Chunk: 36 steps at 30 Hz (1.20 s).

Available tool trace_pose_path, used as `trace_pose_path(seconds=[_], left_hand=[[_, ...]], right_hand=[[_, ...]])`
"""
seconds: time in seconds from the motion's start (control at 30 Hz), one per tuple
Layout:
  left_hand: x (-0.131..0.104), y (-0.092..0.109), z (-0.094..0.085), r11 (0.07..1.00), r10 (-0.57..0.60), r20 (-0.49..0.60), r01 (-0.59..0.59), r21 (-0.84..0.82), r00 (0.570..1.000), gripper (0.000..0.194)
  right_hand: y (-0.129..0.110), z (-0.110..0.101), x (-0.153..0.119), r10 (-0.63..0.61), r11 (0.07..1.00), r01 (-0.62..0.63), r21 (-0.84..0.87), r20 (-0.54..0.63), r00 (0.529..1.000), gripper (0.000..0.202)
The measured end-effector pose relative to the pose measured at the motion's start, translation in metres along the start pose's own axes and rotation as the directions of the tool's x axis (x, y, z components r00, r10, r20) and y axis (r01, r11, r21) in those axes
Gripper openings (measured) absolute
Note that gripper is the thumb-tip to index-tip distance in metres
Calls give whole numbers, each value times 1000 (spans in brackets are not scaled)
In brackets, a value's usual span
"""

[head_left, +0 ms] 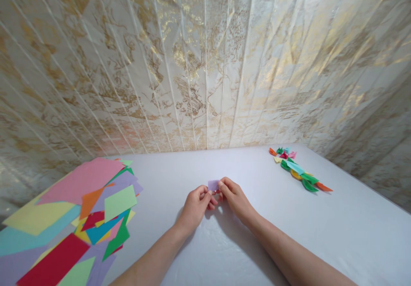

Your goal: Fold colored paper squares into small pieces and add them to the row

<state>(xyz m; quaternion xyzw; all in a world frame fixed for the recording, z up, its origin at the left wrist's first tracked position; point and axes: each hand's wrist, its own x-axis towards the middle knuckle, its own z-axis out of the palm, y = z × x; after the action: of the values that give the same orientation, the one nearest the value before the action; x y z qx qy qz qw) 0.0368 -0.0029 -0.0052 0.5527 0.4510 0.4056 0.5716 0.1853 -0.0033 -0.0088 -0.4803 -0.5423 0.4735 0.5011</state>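
Note:
A small piece of purple paper (213, 185) is held up between both hands, just above the middle of the white table (180, 170). My left hand (198, 200) pinches its lower left edge between thumb and forefinger. On the right side, my right hand (231, 194) grips the same piece with thumb and fingers. The paper's lower part is hidden behind the fingers, so I cannot tell whether it is folded there.
Sheets and cut pieces of coloured paper lie heaped on the left, with a large pink sheet (86, 179) and a red piece (54, 260) among them. Several small folded paper shapes (295, 168) lie at the back right. A patterned curtain (192, 63) hangs behind the table.

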Motion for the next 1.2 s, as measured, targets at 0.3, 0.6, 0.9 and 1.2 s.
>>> trace_pose_path(seconds=[0.3,0.6,0.9,1.2], left_hand=[[0,2,0,1000,-20,11,19,19,1000,30],[3,-5,-2,994,78,22,-79,81,997,27],[5,-9,-5,976,188,-51,-180,123,981,20],[9,-14,-9,983,152,-100,-141,115,983,17]], right_hand=[[4,-1,1,-32,998,31,-62,-27,999,34],[16,1,7,2,997,3,76,-60,998,22],[10,4,-2,-84,981,95,-171,75,994,10],[11,7,-4,-60,975,75,-207,82,995,3]])
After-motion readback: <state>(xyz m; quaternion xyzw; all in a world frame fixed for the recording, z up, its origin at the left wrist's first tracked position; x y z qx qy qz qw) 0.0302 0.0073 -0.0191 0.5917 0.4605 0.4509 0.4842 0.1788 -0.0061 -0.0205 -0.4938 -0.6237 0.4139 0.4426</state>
